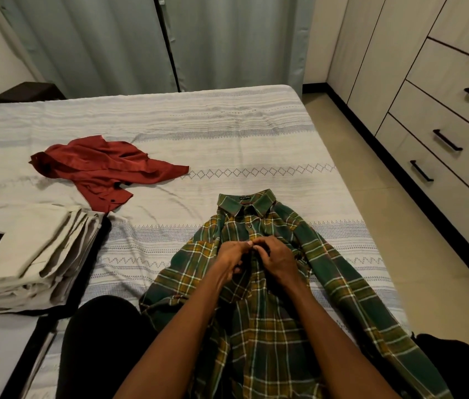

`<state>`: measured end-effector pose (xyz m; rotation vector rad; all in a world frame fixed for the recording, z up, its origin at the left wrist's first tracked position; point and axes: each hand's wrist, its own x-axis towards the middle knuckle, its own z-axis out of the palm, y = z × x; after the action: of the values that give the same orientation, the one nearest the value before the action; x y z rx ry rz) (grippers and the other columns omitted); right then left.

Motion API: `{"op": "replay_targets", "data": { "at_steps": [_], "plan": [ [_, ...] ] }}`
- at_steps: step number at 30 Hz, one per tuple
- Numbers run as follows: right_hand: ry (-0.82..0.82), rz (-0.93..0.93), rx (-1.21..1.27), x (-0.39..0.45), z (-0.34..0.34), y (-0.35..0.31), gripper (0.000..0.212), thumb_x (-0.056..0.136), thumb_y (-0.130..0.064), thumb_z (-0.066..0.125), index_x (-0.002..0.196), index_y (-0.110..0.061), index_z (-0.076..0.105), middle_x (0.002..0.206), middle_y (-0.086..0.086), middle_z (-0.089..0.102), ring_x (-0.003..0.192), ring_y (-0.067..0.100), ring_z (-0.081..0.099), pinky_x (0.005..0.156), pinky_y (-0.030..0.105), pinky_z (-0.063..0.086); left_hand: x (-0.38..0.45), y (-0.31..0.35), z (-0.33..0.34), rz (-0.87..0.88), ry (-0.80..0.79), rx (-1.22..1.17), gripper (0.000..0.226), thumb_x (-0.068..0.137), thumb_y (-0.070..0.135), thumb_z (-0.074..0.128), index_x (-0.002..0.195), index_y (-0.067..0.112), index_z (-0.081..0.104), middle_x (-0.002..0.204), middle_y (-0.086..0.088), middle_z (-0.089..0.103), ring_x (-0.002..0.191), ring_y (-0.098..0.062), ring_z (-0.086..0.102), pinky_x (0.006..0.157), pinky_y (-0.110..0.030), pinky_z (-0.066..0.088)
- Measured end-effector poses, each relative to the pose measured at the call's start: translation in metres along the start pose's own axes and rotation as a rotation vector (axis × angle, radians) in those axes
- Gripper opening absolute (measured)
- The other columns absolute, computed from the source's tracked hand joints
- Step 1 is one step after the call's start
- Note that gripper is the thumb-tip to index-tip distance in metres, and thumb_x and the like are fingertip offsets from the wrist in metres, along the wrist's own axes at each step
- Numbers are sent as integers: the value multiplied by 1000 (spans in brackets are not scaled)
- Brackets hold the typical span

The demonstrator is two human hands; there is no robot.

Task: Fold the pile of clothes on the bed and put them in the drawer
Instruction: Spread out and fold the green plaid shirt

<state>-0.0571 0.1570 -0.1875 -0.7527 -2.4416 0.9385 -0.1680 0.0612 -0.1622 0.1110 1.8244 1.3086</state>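
Green-and-yellow plaid flannel, a collared shirt (259, 306), lies face up near the bed's (227, 133) right edge, collar toward the far side and tail running off the near edge over the person's lap. A small dark label sits inside the collar, its writing too small to read. The left hand (232, 259) and right hand (278, 262) meet at the shirt's button placket, fingers of both curled and pinching the cloth there, thumbs nearly touching. The right sleeve trails along the bed's right edge. A crumpled red shirt (106, 168) with dark buttons lies apart toward the middle-left of the bed, no writing visible on it. By the near left edge sits a stack of folded beige clothes (37, 254) on something dark. Open striped bedspread stretches across the far half of the bed. Right of the bed, a strip of bare floor (371, 180) separates it from pale drawers (440, 156) with black handles.
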Motion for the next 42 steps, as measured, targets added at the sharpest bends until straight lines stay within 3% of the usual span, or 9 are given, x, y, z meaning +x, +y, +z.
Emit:
{"op": "replay_targets", "data": {
  "at_steps": [2,4,6,12,19,24,29,34,42],
  "plan": [
    [7,25,39,-2,-1,-2,15,96,-20,63,110,-18,69,105,0,68,95,17,63,82,37,54,1,-3,3,148,24,84,16,97,24,63,88,13,72,62,4,60,49,-9,50,42,-22,40],
    [36,57,18,-4,-3,-8,20,95,-22,63,115,-23,64,106,-3,65,95,15,60,77,32,50,2,-7,4,261,107,173,14,94,28,67,89,16,72,76,2,70,71,-13,65,63,-29,54],
    [66,96,-9,-6,-6,-14,29,93,-24,64,122,-26,58,108,-5,62,97,14,57,77,34,49,2,-12,2,302,182,238,18,93,34,68,88,17,69,80,1,71,76,-16,67,69,-35,54],
    [5,115,-205,-47,-8,-12,19,90,-37,67,107,-28,64,107,-5,66,104,22,57,86,40,46,-13,-28,-10,389,189,416,24,99,35,57,84,18,65,68,2,66,59,-13,60,57,-30,48],
    [-149,81,-344,-92,-10,4,39,95,-57,53,127,-36,50,136,-8,47,132,16,39,106,41,32,-38,-79,-27,696,191,714,16,99,24,56,96,13,67,95,-1,63,87,-15,59,74,-28,45],
    [-175,61,-371,-106,-15,9,42,103,-51,41,141,-34,46,155,-7,36,149,18,24,120,38,20,-45,-98,-38,815,177,891,18,97,20,58,111,15,69,107,-3,59,99,-19,56,83,-34,50],
    [-3,38,-406,-103,-14,-12,27,95,-45,58,114,-28,64,123,-4,57,119,21,52,96,41,43,-49,-85,-33,758,161,850,17,97,20,58,107,16,72,108,-4,61,102,-20,58,88,-38,50],
    [-25,136,-657,-99,0,-28,58,79,-71,61,108,-21,64,112,3,59,106,26,54,84,43,44,-51,-81,-33,747,162,763,16,95,10,57,102,11,72,103,-7,64,98,-21,61,86,-30,47],
    [68,-81,-794,-105,8,-27,29,74,-36,77,89,-13,69,90,9,63,82,29,58,67,39,44,-52,-82,-27,721,224,714,17,96,13,57,102,10,73,102,-7,66,97,-21,62,85,-32,46]
  ]
}}
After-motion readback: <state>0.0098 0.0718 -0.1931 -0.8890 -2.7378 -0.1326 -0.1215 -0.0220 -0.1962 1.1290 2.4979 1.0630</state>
